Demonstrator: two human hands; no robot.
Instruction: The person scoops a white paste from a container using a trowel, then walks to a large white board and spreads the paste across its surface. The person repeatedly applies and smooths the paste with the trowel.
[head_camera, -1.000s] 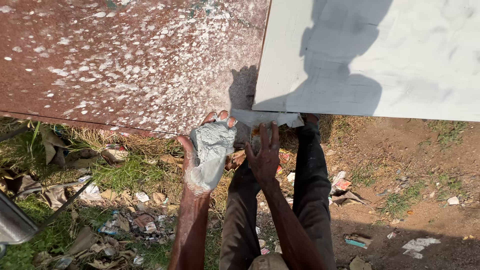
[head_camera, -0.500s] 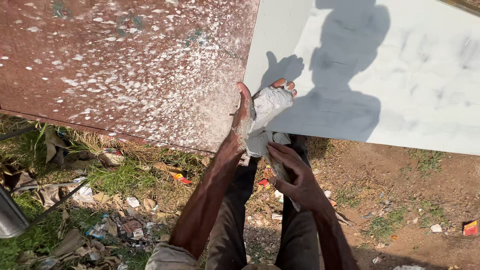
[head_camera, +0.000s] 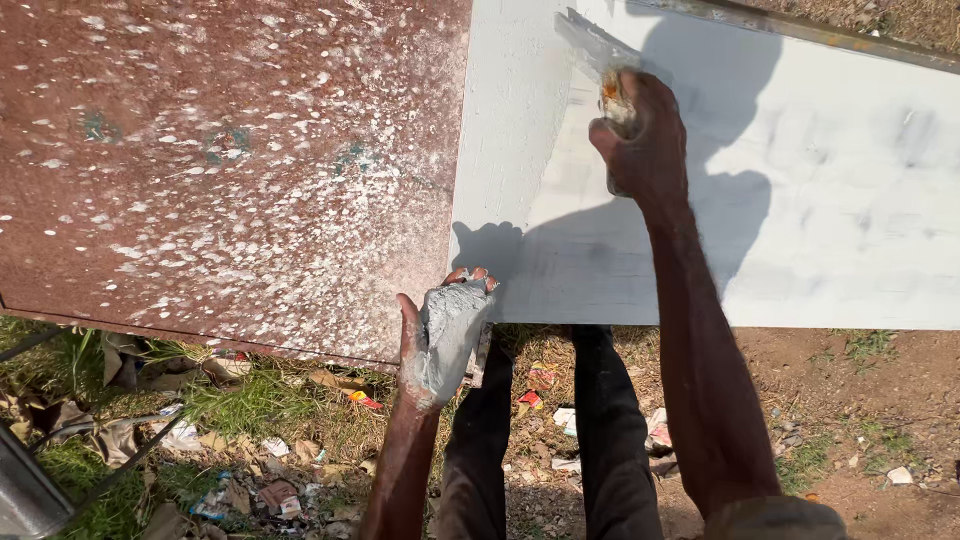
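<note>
Change since earlier: right hand (head_camera: 640, 135) has risen from beside the putty heap up onto the white panel; left hand has dropped lower, to the panel's bottom corner.
White panel (head_camera: 820, 220): large pale sheet, upper right, crossed by the person's shadow.
Rusty panel (head_camera: 220, 160): reddish sheet speckled white, touching the white one's left edge.
Ground (head_camera: 860, 430): bare earth, grass and litter below.
Right hand: fingers closed round the handle of a scraper blade (head_camera: 590, 45), its edge pressed flat on the white sheet.
Left hand (head_camera: 440, 335): palm up, fingers cupped under a grey putty heap (head_camera: 450, 325).
Step, as judged: spreading filler over the white sheet.
Next move calls for: a steady drag, blade kept flat.
</note>
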